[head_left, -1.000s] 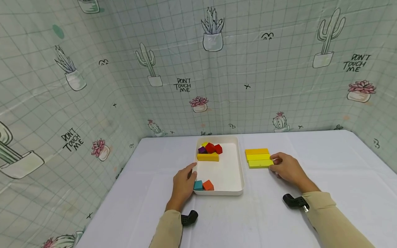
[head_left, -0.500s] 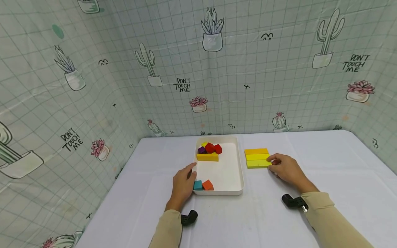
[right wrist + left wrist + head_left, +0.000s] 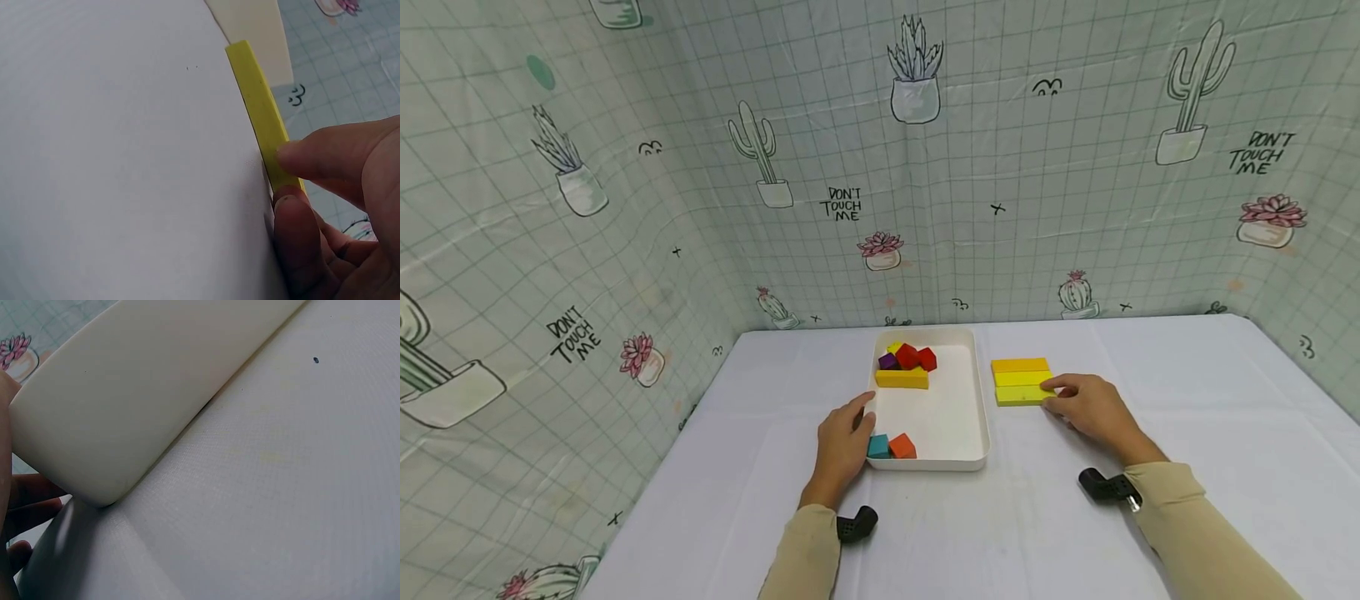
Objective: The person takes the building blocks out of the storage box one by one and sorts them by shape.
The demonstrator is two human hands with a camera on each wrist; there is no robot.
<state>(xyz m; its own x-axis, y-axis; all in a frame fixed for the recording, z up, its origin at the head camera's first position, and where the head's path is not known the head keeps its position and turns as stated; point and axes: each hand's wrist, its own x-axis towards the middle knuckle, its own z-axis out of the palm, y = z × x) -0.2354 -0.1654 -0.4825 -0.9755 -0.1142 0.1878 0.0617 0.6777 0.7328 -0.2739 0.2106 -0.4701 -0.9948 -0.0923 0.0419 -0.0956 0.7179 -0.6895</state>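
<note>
My left hand [image 3: 841,454] holds the left wall of a white tray [image 3: 951,425] near its front corner. In the left wrist view fingers [image 3: 37,487] bend around the tray's outer side, partly hidden. My right hand [image 3: 1090,408] pinches the right end of a yellow-green bar-shaped block [image 3: 1018,398]. In the right wrist view a fingertip [image 3: 290,156] lies on its upper edge, and another digit covers its end. The block lies flat on the table. Directly behind it are a yellow block [image 3: 1021,379] and an orange-yellow block [image 3: 1019,365], forming a flush group.
At the tray's back left sit red pieces [image 3: 907,357], a purple piece [image 3: 888,362], a small yellow piece and a long yellow block [image 3: 902,380]. A teal block [image 3: 877,447] and an orange block [image 3: 902,447] lie in its front left corner. A patterned cloth wall rises behind the white table.
The yellow-green block has shifted slightly left, so its ends line up better with the blocks behind. My right hand has moved left with it. My left hand and the tray stay put.
</note>
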